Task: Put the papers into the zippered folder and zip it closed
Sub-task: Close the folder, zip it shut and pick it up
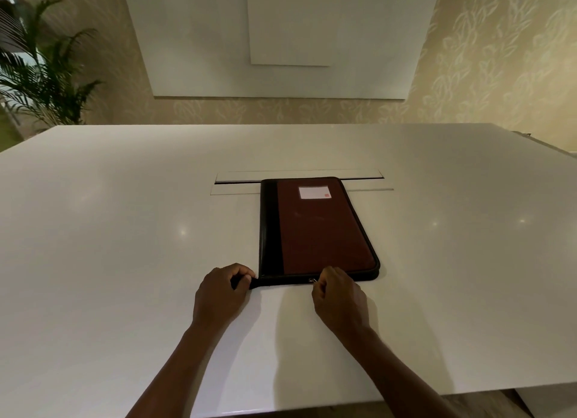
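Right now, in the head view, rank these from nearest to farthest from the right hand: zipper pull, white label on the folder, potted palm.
1. zipper pull, at the right hand's fingertips, folder's near edge.
2. white label, folder's far end.
3. potted palm, far left, beyond the table.

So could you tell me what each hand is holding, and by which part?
The right hand pinches the zipper pull on the folder at its near edge. The left hand grips the folder's near left corner.
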Demonstrator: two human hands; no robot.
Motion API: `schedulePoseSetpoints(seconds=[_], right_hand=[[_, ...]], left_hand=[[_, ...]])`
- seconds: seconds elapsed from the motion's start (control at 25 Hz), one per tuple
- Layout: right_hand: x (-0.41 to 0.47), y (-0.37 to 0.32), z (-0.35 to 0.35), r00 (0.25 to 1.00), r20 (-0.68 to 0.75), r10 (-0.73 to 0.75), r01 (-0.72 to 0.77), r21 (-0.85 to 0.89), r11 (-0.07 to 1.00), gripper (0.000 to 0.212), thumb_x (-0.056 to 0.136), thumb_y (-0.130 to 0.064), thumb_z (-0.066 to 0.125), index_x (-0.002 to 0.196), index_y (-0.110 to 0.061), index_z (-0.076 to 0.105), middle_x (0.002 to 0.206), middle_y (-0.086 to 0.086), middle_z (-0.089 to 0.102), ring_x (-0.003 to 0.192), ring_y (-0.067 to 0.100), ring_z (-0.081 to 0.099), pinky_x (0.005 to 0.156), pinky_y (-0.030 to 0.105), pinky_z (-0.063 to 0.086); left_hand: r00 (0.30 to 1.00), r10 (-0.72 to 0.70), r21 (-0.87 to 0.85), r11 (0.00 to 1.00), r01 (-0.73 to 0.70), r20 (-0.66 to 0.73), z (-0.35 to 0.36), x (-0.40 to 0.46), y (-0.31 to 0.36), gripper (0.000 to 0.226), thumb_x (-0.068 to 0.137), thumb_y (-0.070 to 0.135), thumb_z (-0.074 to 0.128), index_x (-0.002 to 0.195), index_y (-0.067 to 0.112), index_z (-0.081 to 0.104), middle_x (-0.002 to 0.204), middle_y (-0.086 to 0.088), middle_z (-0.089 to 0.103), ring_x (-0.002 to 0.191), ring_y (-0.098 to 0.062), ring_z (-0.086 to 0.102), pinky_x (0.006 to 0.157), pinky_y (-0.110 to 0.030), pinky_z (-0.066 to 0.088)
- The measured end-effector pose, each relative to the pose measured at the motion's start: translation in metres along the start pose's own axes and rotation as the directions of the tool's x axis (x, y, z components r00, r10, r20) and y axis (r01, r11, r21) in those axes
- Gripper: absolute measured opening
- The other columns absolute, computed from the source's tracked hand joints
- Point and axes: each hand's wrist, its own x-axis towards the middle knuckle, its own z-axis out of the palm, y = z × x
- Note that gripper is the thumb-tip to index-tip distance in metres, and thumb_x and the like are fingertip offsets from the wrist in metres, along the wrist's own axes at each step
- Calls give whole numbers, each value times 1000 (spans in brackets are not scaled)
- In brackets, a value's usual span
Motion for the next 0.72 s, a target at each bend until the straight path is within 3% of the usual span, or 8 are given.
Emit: schedulePoseSetpoints(seconds=[0.08,0.2,0.28,0.4,0.56,0.72], right_hand=[[2,7,-3,1000,-2,5,-5,6,1000,30,86,-19,55,64,-25,36,62,-8,44,47,8,38,42,18,22],[2,9,-2,1000,-7,-3,3,19,1000,32,85,-20,56,63,-26,34,61,-8,42,45,8,37,43,17,20],[3,11,-2,1000,5,-7,7,20,1000,31,84,-21,57,63,-26,34,61,-9,42,46,8,38,42,16,20],[4,11,-3,999,33,-12,12,16,1000,30,85,-24,58,64,-26,36,61,-9,42,46,7,38,41,16,22],[8,15,-7,999,50,-16,14,34,999,29,85,-25,58,66,-26,38,62,-10,43,47,6,38,43,16,22],[11,24,-14,998,65,-25,23,38,999,26,87,-26,56,67,-25,39,65,-8,46,51,8,41,43,17,25]], left_hand=[[1000,-4,12,1000,4,26,-1,6,9,20,84,23,60,78,41,67,78,18,70,79,-5,65,66,-26,50],[991,136,177,975,-130,-18,7,11,29,25,89,30,58,112,30,68,109,7,71,105,-19,64,86,-35,51],[978,208,223,953,-206,18,21,15,43,41,94,31,52,134,19,56,134,-3,60,125,-22,53,101,-38,44],[982,149,227,959,-172,114,45,26,60,52,100,32,40,149,17,32,157,-8,31,144,-23,30,116,-43,29],[982,37,222,972,-78,185,67,46,65,57,101,40,36,153,19,23,163,-7,12,150,-29,10,119,-48,20],[989,79,203,974,-103,125,78,46,53,57,100,42,39,152,24,26,163,-1,13,151,-26,7,119,-45,21]])
